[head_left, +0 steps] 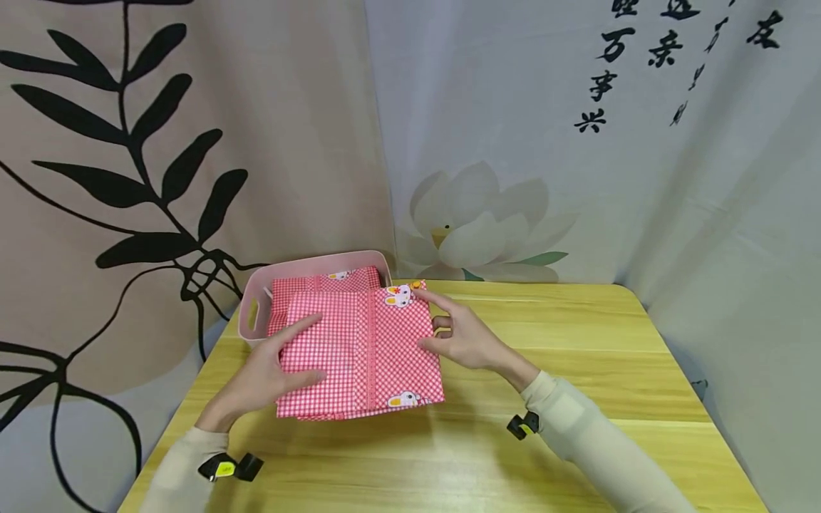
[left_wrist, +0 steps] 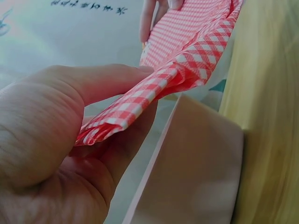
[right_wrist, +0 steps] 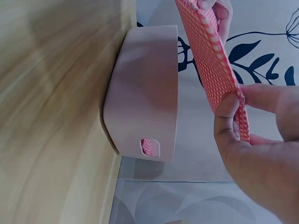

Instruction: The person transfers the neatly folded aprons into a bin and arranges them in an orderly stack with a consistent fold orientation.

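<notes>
A folded red-and-white checked cloth [head_left: 359,356] with cartoon rabbit prints is held up between both hands, in front of and above a pink bin. My left hand [head_left: 263,377] grips its left edge, thumb on the near face and fingers behind, as the left wrist view shows. At the opposite edge my right hand [head_left: 465,335] pinches the cloth [right_wrist: 210,56] between thumb and fingers. The pink bin [head_left: 308,267] stands at the table's back left. Inside it lies more checked cloth [head_left: 295,288], partly hidden by the held one.
The wooden table [head_left: 545,442] extends to the right and toward me. Behind it hang curtains [head_left: 487,92] with dark leaf, lotus and writing prints. A handle slot [right_wrist: 150,147] opens in the bin's end wall.
</notes>
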`<state>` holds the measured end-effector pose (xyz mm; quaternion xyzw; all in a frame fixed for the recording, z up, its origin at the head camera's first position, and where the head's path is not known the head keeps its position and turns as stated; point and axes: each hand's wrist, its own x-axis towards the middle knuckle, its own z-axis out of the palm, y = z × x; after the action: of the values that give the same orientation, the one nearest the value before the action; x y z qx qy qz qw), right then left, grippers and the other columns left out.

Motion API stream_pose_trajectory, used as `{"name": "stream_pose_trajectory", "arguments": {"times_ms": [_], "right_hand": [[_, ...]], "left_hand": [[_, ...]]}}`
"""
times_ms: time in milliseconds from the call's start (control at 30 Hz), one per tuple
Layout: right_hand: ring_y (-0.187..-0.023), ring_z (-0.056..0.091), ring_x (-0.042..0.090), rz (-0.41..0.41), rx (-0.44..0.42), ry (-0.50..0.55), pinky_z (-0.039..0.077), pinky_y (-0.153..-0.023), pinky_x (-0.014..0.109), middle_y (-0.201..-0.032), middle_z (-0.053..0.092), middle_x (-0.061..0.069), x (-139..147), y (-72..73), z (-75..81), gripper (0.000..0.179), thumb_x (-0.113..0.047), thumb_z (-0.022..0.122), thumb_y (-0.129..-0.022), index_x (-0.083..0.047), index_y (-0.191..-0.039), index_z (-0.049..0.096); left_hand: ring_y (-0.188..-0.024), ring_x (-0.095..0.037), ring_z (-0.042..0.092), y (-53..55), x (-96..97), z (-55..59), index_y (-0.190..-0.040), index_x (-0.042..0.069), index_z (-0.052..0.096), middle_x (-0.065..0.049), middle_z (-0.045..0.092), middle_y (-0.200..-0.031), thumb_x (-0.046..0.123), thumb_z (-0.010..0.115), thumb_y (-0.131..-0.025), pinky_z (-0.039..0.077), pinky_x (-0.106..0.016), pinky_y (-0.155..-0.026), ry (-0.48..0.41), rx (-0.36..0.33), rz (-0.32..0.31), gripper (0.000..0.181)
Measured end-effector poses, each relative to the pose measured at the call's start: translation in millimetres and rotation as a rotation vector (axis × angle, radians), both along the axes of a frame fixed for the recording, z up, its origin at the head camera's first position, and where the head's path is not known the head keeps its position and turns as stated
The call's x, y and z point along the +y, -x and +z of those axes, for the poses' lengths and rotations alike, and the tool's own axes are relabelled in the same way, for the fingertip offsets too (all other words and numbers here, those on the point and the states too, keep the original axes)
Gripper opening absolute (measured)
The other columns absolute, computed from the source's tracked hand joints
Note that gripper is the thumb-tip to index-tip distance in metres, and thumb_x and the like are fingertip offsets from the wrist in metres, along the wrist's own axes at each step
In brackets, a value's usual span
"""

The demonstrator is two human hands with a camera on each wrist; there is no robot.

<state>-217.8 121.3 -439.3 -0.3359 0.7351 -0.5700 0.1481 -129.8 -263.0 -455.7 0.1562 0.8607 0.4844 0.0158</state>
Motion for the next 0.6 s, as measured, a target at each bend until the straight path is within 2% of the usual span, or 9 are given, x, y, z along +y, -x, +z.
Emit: {"name": "stream_pose_trajectory", "arguments": {"times_ms": [267, 333, 400, 500, 600], "right_hand": [[-0.126, 0.077, 0.034, -0.023, 0.015, 0.004, 0.069, -0.1, 0.033, -0.175, 0.045, 0.022, -19, 16.0, 4.5, 0.087, 0.007, 0.073, -0.103, -0.012, -0.178, 0.033], [-0.126, 0.078, 0.034, -0.027, 0.014, 0.009, 0.069, -0.1, 0.033, -0.172, 0.048, 0.022, -24, 18.7, 5.2, 0.085, 0.007, 0.072, -0.104, -0.012, -0.178, 0.033], [-0.126, 0.077, 0.034, -0.033, 0.023, 0.012, 0.07, -0.1, 0.033, -0.171, 0.047, 0.023, -28, 21.5, 5.8, 0.084, 0.007, 0.071, -0.104, -0.011, -0.177, 0.034], [-0.126, 0.077, 0.035, -0.051, 0.036, 0.017, 0.07, -0.1, 0.034, -0.172, 0.045, 0.023, -34, 25.7, 7.4, 0.082, 0.007, 0.071, -0.105, -0.01, -0.177, 0.035], [-0.124, 0.077, 0.034, -0.073, 0.058, 0.012, 0.07, -0.1, 0.034, -0.174, 0.043, 0.022, -40, 30.7, 9.0, 0.081, 0.007, 0.07, -0.105, -0.009, -0.176, 0.036]], "left_hand": [[-0.139, -0.045, 0.065, 12.1, -12.5, 4.7, -0.178, 0.021, 0.038, -0.028, 0.05, -0.167, 0.018, 0.084, -0.104, 0.06, -0.023, -0.1, 0.018, 0.064, 0.048, 0.087], [-0.135, -0.04, 0.068, 15.1, -14.8, 5.6, -0.177, 0.022, 0.038, -0.028, 0.053, -0.165, 0.019, 0.082, -0.105, 0.062, -0.023, -0.098, 0.008, 0.059, 0.062, 0.084], [-0.13, -0.029, 0.072, 18.3, -17.1, 7.0, -0.177, 0.022, 0.038, -0.026, 0.056, -0.163, 0.02, 0.08, -0.107, 0.062, -0.022, -0.098, 0.008, 0.065, 0.077, 0.082], [-0.114, -0.016, 0.077, 22.5, -19.8, 10.1, -0.177, 0.022, 0.038, -0.027, 0.063, -0.155, 0.02, 0.079, -0.108, 0.066, -0.026, -0.093, -0.028, 0.043, 0.09, 0.08], [-0.108, -0.012, 0.078, 26.2, -22.1, 13.9, -0.178, 0.024, 0.038, -0.029, 0.065, -0.151, 0.021, 0.077, -0.109, 0.068, -0.029, -0.089, -0.05, 0.031, 0.11, 0.079]]}}
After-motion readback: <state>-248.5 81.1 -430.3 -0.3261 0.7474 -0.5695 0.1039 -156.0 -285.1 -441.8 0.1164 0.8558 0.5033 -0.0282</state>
